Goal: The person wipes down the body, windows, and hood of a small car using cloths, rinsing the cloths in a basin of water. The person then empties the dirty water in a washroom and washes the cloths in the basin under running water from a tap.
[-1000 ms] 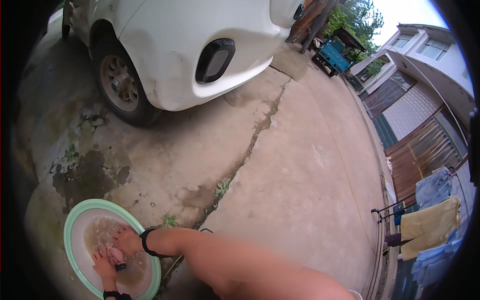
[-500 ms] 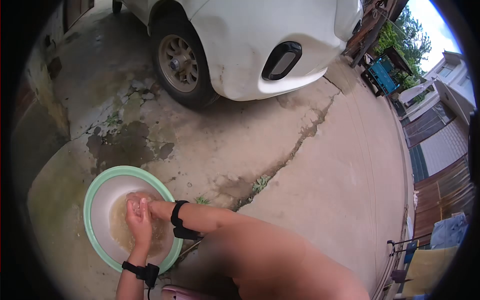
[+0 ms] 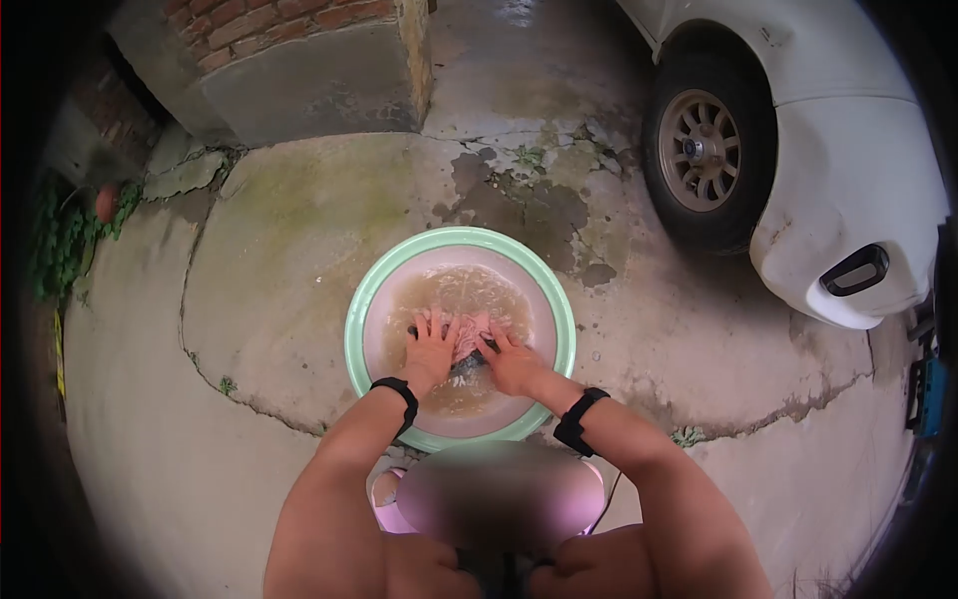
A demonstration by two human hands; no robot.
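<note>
A round basin (image 3: 565, 329) with a pale green rim stands on the ground in front of me, holding murky brownish water (image 3: 464, 292). A wet, crumpled pink cloth (image 3: 469, 336) with dark parts lies in the middle of the water. My left hand (image 3: 431, 351) rests on the cloth's left side, its fingers stretched and spread. On the other side my right hand (image 3: 513, 363) presses down with its fingers apart. Some fingertips are hidden by water and cloth.
A white car (image 3: 838, 160) with its front wheel (image 3: 701, 150) stands at the upper right. A brick and concrete wall corner (image 3: 319, 95) is at the upper left. Cracked, partly wet concrete surrounds the basin. Pink footwear (image 3: 392, 516) shows below it.
My view has swung left and down, so the basin is now central. My hands were together above the water at the basin's right side; now they are apart, on the pink cloth.
</note>
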